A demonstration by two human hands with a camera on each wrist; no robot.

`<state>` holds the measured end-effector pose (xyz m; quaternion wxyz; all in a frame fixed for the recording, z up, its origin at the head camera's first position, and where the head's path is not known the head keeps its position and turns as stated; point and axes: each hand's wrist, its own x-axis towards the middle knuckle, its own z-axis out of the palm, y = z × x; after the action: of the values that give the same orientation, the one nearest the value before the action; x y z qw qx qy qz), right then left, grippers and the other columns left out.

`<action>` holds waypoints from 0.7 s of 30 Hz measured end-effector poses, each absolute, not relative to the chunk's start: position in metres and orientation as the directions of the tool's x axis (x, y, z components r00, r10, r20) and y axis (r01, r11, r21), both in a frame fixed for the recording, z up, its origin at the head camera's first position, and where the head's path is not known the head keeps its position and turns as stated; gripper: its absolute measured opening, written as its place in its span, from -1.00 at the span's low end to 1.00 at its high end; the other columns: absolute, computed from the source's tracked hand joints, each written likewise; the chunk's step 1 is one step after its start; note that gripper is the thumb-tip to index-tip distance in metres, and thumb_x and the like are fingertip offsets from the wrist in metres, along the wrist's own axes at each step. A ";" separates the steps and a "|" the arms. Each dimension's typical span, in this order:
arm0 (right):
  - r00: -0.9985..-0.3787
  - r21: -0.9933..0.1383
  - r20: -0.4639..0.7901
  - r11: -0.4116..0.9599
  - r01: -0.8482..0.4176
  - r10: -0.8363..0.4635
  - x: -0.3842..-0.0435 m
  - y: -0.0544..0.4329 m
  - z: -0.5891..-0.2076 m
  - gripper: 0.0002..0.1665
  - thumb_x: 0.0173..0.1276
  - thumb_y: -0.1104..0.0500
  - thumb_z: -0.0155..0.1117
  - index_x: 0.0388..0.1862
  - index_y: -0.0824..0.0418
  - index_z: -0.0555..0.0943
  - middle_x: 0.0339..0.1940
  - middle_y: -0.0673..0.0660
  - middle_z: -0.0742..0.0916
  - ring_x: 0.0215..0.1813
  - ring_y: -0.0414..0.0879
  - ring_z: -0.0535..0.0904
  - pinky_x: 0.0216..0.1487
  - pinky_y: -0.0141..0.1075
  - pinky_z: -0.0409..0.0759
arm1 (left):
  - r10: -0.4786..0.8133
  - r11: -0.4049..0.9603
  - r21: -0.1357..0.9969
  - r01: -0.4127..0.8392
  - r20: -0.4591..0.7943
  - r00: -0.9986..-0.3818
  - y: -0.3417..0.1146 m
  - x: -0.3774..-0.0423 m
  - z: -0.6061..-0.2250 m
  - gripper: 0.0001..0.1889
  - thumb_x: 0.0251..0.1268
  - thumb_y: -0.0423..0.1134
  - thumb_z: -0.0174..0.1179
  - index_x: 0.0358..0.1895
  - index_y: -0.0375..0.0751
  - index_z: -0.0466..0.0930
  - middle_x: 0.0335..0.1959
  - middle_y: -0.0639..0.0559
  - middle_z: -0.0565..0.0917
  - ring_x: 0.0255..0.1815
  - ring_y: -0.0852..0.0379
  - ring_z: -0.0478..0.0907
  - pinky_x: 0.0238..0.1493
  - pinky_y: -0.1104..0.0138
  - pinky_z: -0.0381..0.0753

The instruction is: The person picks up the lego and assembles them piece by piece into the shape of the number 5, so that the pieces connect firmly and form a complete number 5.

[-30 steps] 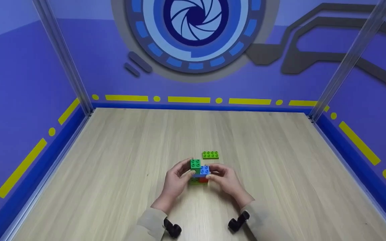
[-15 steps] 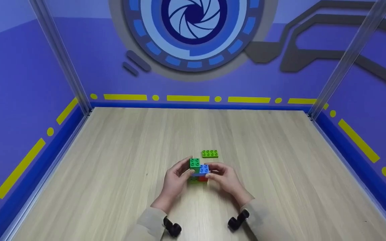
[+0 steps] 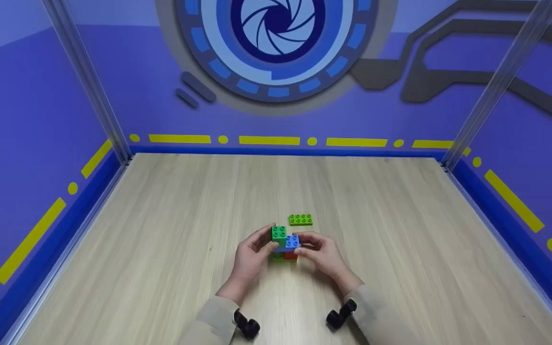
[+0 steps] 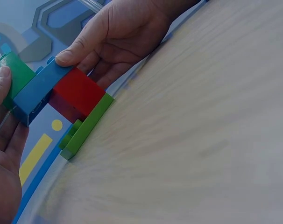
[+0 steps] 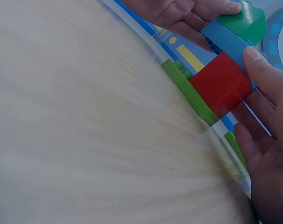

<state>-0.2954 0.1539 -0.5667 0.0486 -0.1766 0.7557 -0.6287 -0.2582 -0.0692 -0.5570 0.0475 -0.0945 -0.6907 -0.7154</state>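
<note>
Just in front of the person stands a small stack of toy building bricks. At its bottom lies a flat light green brick, with a red brick on its right part. A blue brick tops the red one and juts out leftward past it. On the blue brick's left half sits a green brick. The left hand grips the green brick from the left, its thumb on the near side. From the right, the right hand pinches the right end of the blue brick between thumb and fingers.
A second flat light green brick lies on the wooden table just behind the stack. Printed blue-purple walls enclose the table at the back and both sides, with metal posts at the rear corners.
</note>
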 end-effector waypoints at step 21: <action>-0.935 -0.962 0.188 0.136 -0.237 -0.299 -0.291 0.156 -0.564 -0.62 0.52 0.21 0.25 0.25 0.30 0.66 0.24 0.28 0.73 0.21 -0.32 0.63 0.29 -0.47 0.51 | 0.058 -0.017 0.983 0.181 0.182 -0.982 -0.070 -0.258 -0.557 -0.47 0.40 -0.18 0.32 0.42 -0.05 0.53 0.38 -0.09 0.60 0.45 -0.04 0.51 0.40 0.41 0.53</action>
<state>-0.2910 0.1560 -0.5636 0.0248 -0.1780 0.7534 -0.6326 -0.2582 -0.0696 -0.5569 0.0435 -0.0853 -0.6997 -0.7080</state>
